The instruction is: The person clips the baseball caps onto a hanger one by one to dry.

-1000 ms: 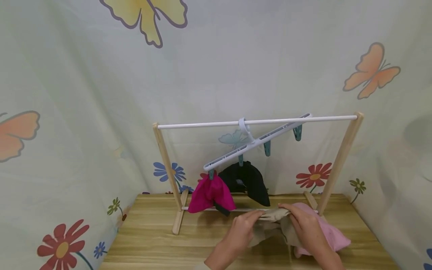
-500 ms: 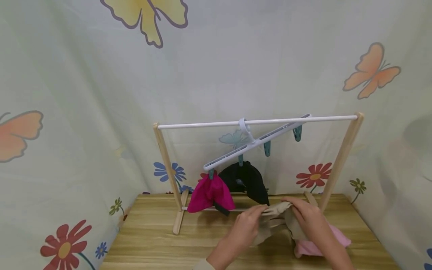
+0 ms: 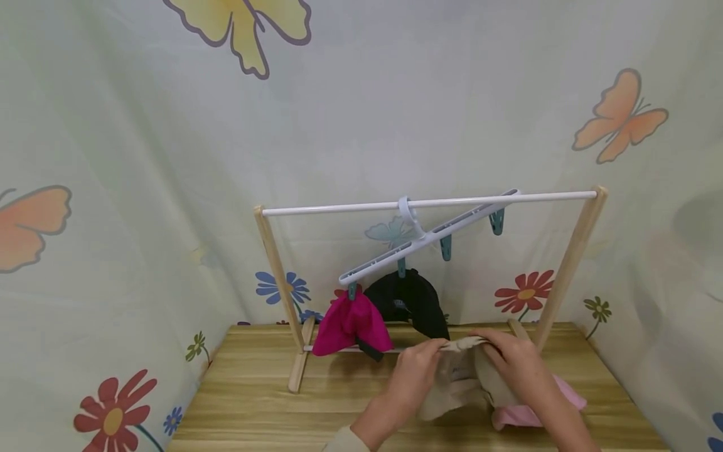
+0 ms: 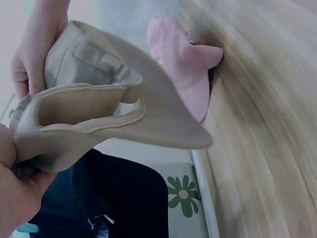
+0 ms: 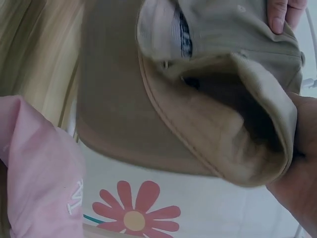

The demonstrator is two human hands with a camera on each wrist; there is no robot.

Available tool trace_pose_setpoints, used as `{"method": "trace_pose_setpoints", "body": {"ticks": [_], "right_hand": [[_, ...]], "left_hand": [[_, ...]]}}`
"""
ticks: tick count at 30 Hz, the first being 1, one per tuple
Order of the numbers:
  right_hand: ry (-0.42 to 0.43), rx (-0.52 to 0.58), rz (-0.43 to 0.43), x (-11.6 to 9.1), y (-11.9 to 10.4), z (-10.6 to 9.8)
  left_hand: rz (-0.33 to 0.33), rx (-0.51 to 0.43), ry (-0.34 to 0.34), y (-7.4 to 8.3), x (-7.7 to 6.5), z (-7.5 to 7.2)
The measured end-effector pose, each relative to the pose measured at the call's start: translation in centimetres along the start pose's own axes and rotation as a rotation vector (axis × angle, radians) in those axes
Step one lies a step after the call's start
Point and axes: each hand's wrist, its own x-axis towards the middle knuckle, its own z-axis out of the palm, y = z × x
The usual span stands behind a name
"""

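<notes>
A beige baseball cap [image 3: 452,395] hangs brim down between both hands. My left hand [image 3: 411,375] grips its upper edge at the left, and my right hand [image 3: 515,363] grips that edge at the right. In the left wrist view, the inside of the beige cap [image 4: 81,106] shows, with its curved brim pointing away from the hands. A pink cap [image 3: 516,416] lies on the table below the right forearm, partly covered by it. From a white hanger [image 3: 390,256], a magenta cap [image 3: 353,326] and a black cap [image 3: 426,306] hang on teal clips.
A wooden rack with a white rail [image 3: 339,208] stands at the back of the table [image 3: 248,402]. The hanger tilts, its right end higher. Two teal clips, the middle one [image 3: 446,248] and the right one [image 3: 497,221], hold nothing. A patterned curtain [image 3: 452,113] surrounds the table.
Both hands have risen slightly with the beige cap, and the left hand has shifted a little right. The cap's held edge looks straighter, and more of the pink cap is covered by the right arm.
</notes>
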Motion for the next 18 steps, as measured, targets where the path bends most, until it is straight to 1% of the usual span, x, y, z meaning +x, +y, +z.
{"method": "trace_pose_setpoints", "body": {"ticks": [1,3,7,10,14,17,18], "right_hand": [[-0.002,-0.002,0.004,0.1,0.0,0.0],[-0.023,-0.002,0.019,0.2,0.1,-0.2],[-0.089,0.006,0.049,0.6,0.2,-0.7],[-0.144,0.018,0.071,0.8,0.2,-1.2],[-0.152,0.001,0.062,1.6,0.3,-1.8],[-0.123,-0.023,0.014,2.4,0.3,-2.3],[-0.131,-0.022,0.011,2.6,0.3,-2.5]], "left_hand": [[0.004,-0.011,0.021,-0.1,0.1,0.0],[0.002,-0.022,0.04,-0.2,0.2,-0.1],[-0.008,-0.028,0.027,-0.3,0.4,-0.2],[-0.003,-0.029,0.022,-0.3,0.6,-0.3],[0.025,-0.022,0.051,-0.4,1.0,-0.4],[0.031,-0.044,0.068,-0.4,1.4,-0.6],[0.03,-0.052,0.071,-0.4,1.5,-0.7]]}}
